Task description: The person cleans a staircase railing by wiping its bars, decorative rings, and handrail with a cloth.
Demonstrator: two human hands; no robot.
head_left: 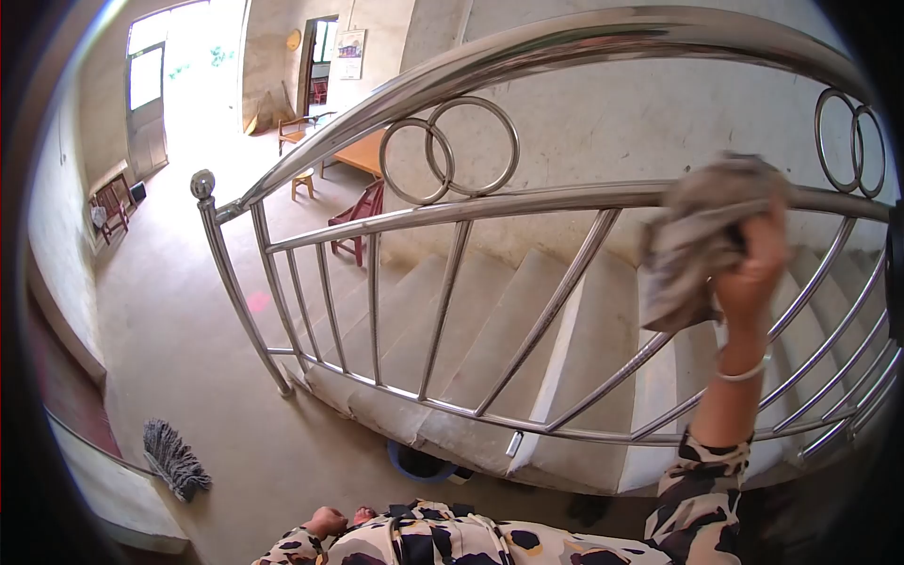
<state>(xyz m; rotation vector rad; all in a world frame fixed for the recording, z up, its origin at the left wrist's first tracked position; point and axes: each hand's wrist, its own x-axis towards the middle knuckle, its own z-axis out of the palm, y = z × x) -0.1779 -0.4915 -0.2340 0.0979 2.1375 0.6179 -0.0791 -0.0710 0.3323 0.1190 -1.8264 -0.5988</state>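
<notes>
My right hand [753, 259] is closed on a crumpled grey-brown cloth [702, 240], both slightly blurred. The cloth lies over the middle rail of a stainless steel stair railing [565, 201] and hangs down in front of it. A pale bangle [744, 369] circles the right wrist. My left hand [328, 522] is low in the view beside my patterned clothing, apart from the railing. Its fingers look curled in, with nothing visible in them, though part of the hand is hidden.
Behind the railing, concrete steps [490, 311] run alongside a wall. A grey mop head [176, 460] lies on the floor at lower left. Beneath the stair edge sits a dark basin [419, 463]. A red chair [358, 221], a wooden table [363, 153] and a small stool [302, 183] stand beyond.
</notes>
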